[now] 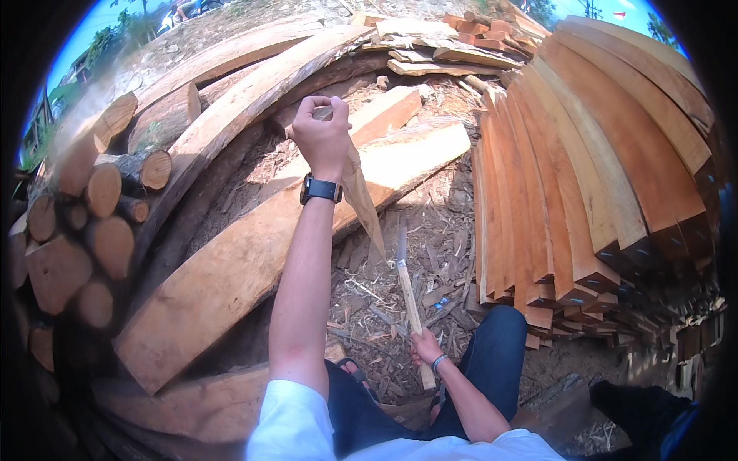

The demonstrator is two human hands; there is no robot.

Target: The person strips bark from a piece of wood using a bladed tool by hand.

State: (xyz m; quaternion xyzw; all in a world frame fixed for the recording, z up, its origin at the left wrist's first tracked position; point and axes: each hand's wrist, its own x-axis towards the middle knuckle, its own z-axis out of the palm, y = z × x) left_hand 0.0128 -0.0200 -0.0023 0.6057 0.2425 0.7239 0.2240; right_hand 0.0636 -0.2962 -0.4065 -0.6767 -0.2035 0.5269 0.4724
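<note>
My left hand (321, 127), with a black watch at its wrist, is raised ahead of me and closed around the upper end of a pale wood strip (357, 188). From the fist the strip slants down to a narrow point. Low near my right knee, my right hand (425, 348) grips the wooden handle (410, 296) of a long-handled machete. Its narrow grey blade (402, 238) points away from me, close to the strip's tip but not clearly touching it. Behind the left forearm lies a thick sawn plank (231, 288).
Stacked sawn beams (569, 177) rise close on the right. Round cut logs (104, 192) are piled at the left. A long slab (261, 92) and thin offcuts (446, 54) lie beyond. Bark and chips cover the ground (369, 307).
</note>
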